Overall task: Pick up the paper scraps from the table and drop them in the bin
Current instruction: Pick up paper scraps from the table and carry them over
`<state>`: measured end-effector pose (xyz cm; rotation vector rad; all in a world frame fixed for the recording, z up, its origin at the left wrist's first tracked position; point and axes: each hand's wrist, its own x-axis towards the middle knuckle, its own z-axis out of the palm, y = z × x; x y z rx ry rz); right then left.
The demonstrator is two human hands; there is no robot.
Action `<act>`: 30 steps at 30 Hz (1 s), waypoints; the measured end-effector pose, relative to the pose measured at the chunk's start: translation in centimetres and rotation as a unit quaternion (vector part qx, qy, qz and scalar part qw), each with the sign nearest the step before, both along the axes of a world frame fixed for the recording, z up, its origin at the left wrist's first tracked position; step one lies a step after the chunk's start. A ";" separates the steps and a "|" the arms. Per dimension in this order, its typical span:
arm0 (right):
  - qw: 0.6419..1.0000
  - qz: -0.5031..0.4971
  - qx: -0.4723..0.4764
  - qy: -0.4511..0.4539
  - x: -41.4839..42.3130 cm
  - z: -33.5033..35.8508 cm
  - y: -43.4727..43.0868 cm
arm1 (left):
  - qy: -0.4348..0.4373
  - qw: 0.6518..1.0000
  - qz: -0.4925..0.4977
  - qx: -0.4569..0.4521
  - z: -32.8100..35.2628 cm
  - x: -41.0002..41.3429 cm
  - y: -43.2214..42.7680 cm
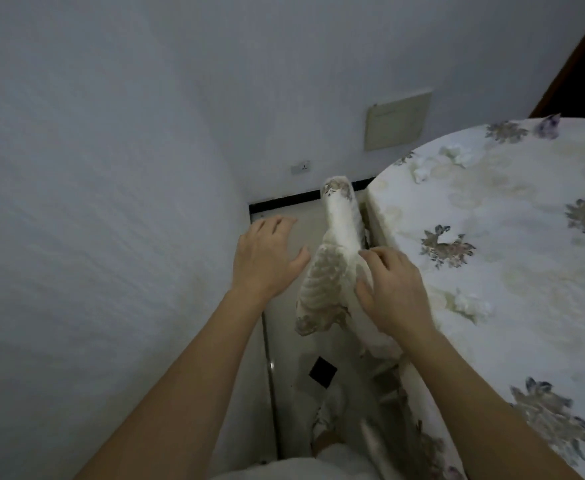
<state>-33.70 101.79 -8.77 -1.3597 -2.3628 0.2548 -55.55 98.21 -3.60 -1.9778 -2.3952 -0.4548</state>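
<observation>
A pale wall (pixel 104 150) fills most of the left and top of the view, with a beige panel (pixel 397 120) and a small socket (pixel 300 167) set low on it. To the right stands the table (pixel 512 244), covered in a white cloth printed with dull flowers; its far and right edges run out of sight. A fold of that cloth (pixel 332 258) hangs off the corner into the narrow gap between table and wall, hiding part of the floor (pixel 284 341) below. No bin can be made out in that gap; a small black square (pixel 323 371) lies on the floor, and what it is I cannot tell.

The left hand (pixel 267 258) hovers over the gap with fingers spread, holding nothing. The right hand (pixel 393 289) is loosely curled against the hanging fold, touching it; whether it grips the cloth or a scrap underneath is hidden.

Crumpled white paper scraps sit on the tabletop: one near the front edge (pixel 471 304), others farther back (pixel 455 153) and (pixel 421 173), blurred against the pattern.
</observation>
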 end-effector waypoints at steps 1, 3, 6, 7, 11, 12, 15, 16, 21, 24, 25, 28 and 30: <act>1.000 -0.014 -0.001 0.002 0.4 0.0 1.4 | 0.000 1.000 -0.014 -0.002 0.2 0.3 2.2; 0.999 -0.051 -0.008 0.000 1.8 -0.1 3.7 | -0.006 0.998 -0.054 -0.005 0.4 1.3 6.3; 0.993 -0.117 -0.015 -0.006 4.2 -0.4 5.6 | -0.018 0.993 -0.116 0.000 0.3 3.5 11.4; 0.990 -0.139 -0.016 -0.004 4.9 -0.6 6.0 | -0.016 0.991 -0.136 0.001 0.1 4.3 12.7; 0.975 -0.218 -0.045 0.004 8.1 -1.3 6.7 | -0.014 0.972 -0.234 -0.009 -1.2 7.9 17.3; 0.969 -0.241 -0.055 0.000 9.0 -1.5 6.6 | -0.018 0.965 -0.260 -0.017 -1.6 8.8 18.2; 0.946 -0.314 -0.075 -0.010 11.6 -2.2 5.9 | -0.029 0.944 -0.324 -0.050 -3.0 11.6 20.9; 0.937 -0.339 -0.083 -0.011 12.2 -2.4 5.6 | -0.030 0.937 -0.343 -0.062 -3.5 12.4 21.7; 0.884 -0.455 -0.109 -0.014 14.1 -3.6 3.8 | -0.017 0.892 -0.437 -0.119 -5.9 14.9 25.8; 0.848 -0.516 -0.121 -0.016 13.5 -4.3 2.7 | -0.010 0.866 -0.475 -0.156 -7.5 15.6 28.5; 0.836 -0.532 -0.133 -0.019 13.2 -4.6 2.4 | -0.013 0.859 -0.485 -0.166 -8.1 15.9 29.3; 0.805 -0.559 -0.200 -0.020 12.2 -5.6 2.0 | -0.010 0.837 -0.514 -0.186 -9.7 16.7 31.3; 0.785 -0.574 -0.232 -0.015 11.6 -6.2 2.1 | -0.003 0.826 -0.529 -0.196 -10.9 17.2 32.4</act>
